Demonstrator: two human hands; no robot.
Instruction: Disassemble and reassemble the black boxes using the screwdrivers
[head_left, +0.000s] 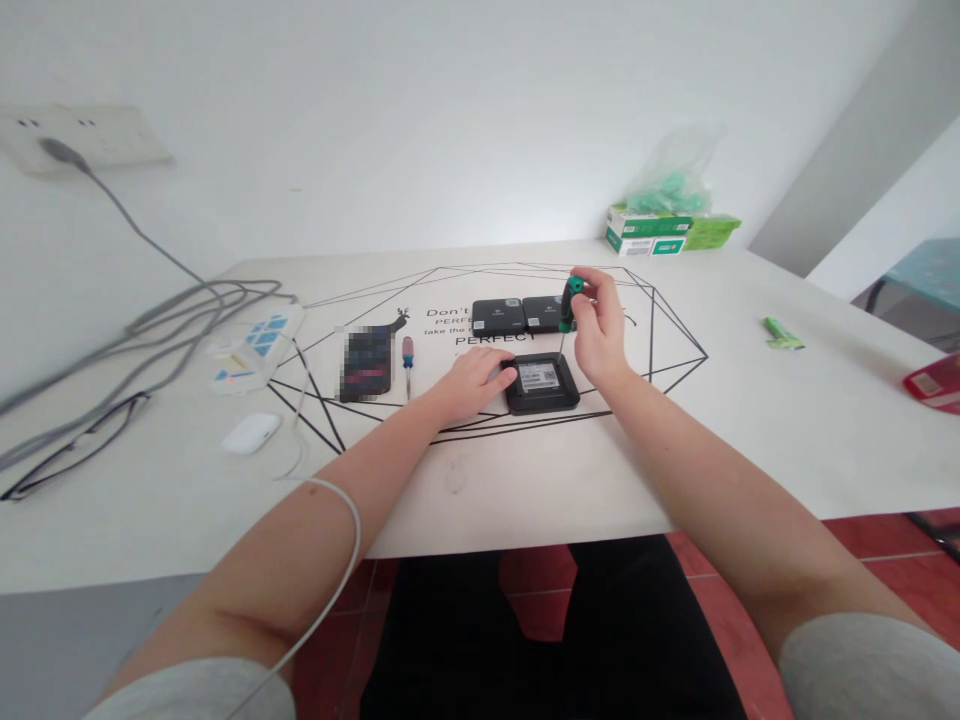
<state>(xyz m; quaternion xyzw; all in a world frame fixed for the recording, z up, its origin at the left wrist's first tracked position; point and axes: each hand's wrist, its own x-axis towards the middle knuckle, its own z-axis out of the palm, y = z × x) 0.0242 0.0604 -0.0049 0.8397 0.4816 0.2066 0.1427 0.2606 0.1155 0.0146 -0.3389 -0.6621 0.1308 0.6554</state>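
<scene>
A square black plastic box with a white printed label lies flat on the table in front of me. My left hand holds it by its left side, with the thumb at the edge and the fingers by the far left corner. My right hand is closed around a green and black screwdriver. The screwdriver stands nearly upright, its shaft pointing down at the box's far right corner. Whether a screw sits under the tip is too small to tell. Just behind lie two similar black boxes, side by side.
A second screwdriver and a dark, partly pixelated object lie left of my hand. Farther left are a power strip, a white case, glasses and cables. Green boxes stand at the back right.
</scene>
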